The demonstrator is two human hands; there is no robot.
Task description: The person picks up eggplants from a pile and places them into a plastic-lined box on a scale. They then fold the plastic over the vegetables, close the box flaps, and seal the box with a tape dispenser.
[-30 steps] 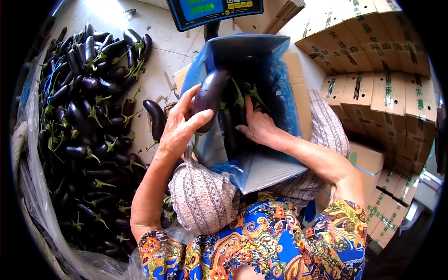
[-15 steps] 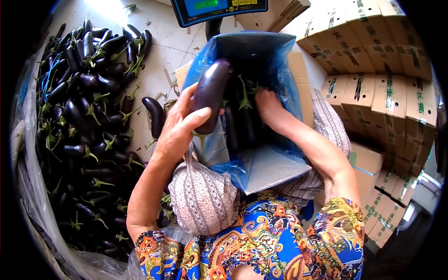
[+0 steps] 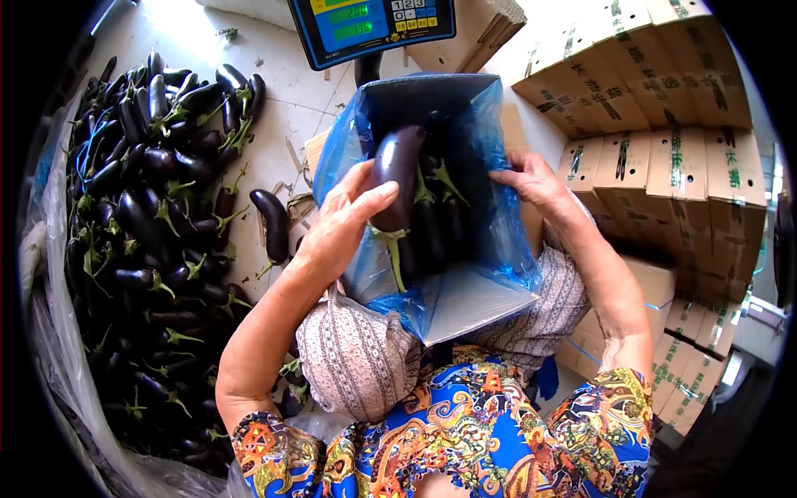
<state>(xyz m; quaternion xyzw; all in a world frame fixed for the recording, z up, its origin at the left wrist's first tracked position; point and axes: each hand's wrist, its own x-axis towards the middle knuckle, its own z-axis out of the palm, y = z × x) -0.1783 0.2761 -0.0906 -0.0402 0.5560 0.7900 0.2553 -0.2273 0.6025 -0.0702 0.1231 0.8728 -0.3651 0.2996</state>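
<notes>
A large dark purple eggplant (image 3: 398, 174) is gripped in my left hand (image 3: 344, 214), thumb on its near side, its green stem pointing down toward me. It is held at the left side of an open carton lined with blue plastic (image 3: 355, 133). More eggplants (image 3: 432, 232) lie inside, stems showing, partly lost in shadow. At the carton's right rim, my right hand (image 3: 535, 181) has its thumb and fingers closed on the edge of the plastic liner (image 3: 505, 217).
A big heap of eggplants (image 3: 158, 224) fills the left, bordered by clear plastic sheeting (image 3: 62, 332). One single eggplant (image 3: 271, 224) lies on the floor. A digital scale display (image 3: 374, 25) stands beyond the carton. Stacked printed cartons (image 3: 656, 166) line the right.
My right hand has come out of the carton to its right rim. My left hand has brought its eggplant a little lower and closer over the carton.
</notes>
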